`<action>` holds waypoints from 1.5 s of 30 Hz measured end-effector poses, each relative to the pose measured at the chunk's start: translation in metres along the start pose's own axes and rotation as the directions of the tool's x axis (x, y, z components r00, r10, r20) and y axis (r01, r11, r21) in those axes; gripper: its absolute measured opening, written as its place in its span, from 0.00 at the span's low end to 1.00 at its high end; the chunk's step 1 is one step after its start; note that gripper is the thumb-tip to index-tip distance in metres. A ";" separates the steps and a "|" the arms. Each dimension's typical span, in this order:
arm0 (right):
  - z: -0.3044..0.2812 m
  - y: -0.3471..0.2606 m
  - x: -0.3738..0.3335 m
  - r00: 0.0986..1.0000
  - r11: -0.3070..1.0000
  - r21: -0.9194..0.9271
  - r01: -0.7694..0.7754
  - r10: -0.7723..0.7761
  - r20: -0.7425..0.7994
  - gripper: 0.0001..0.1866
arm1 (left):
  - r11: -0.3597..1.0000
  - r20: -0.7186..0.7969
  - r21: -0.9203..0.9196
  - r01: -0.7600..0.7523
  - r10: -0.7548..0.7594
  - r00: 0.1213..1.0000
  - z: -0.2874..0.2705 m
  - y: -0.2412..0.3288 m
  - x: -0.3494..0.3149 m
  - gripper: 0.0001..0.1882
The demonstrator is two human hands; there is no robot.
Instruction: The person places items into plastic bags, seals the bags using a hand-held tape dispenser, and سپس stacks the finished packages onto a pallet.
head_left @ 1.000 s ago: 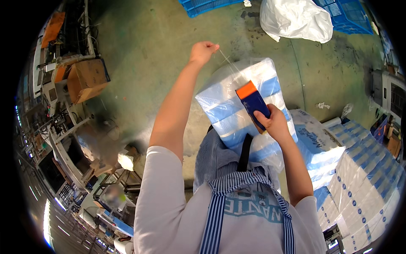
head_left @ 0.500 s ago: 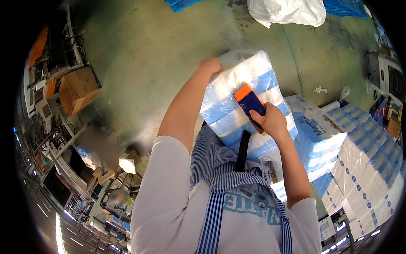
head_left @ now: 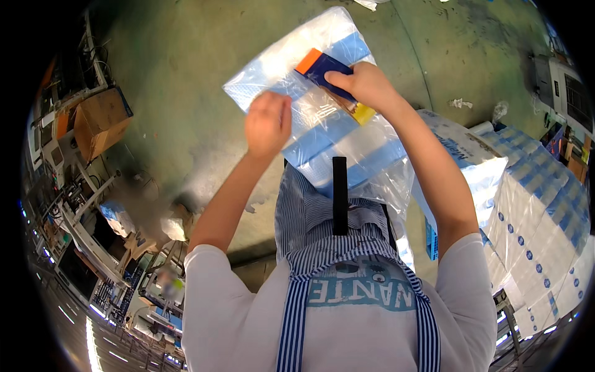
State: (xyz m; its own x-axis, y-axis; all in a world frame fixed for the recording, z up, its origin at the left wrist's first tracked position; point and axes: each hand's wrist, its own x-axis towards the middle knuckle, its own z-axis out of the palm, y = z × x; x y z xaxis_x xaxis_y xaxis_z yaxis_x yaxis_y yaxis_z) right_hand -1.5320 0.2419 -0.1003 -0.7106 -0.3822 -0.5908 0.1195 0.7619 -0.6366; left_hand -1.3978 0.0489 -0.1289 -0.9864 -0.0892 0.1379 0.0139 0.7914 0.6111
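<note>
In front of my body is a large pack (head_left: pixel 328 133) in clear plastic, striped blue and white and tilted. My right hand (head_left: pixel 370 90) grips a flat dark blue block (head_left: pixel 328 71) with an orange end over the pack's upper face. Below that hand, a yellow part (head_left: pixel 361 113) shows; I cannot tell if it belongs to the block. My left hand (head_left: pixel 268 124) is at the pack's left edge with fingers curled in. Whether it pinches the plastic is hidden. Loose clear film (head_left: pixel 396 170) hangs at the pack's near right corner.
Stacked plastic-wrapped packs (head_left: pixel 533 204) stand to the right, beside a blue crate or pallet edge (head_left: pixel 432 239). At the left are a cardboard box (head_left: pixel 99 121) and machine frames (head_left: pixel 93 229). Crumpled film (head_left: pixel 460 103) lies on the green floor (head_left: pixel 180 68).
The pack has moved forward and left and turned. My left hand has come back from its far left corner to the near left edge. My right hand has moved forward with the dark blue block.
</note>
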 end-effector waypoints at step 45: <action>0.003 0.010 0.002 0.999 0.999 -0.009 0.034 -0.034 -0.031 0.34 | 0.407 0.375 -0.748 0.525 -0.393 0.840 0.100 0.156 -0.149 0.20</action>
State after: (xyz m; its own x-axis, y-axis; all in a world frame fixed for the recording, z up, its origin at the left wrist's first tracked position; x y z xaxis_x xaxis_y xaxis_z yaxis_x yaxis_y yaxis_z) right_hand -1.5306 0.2472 -0.1095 -0.7353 -0.3917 -0.5531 0.0893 0.7529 -0.6520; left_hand -1.2652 0.2458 -0.1321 -0.8949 -0.1594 -0.4167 -0.3895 -0.1765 0.9040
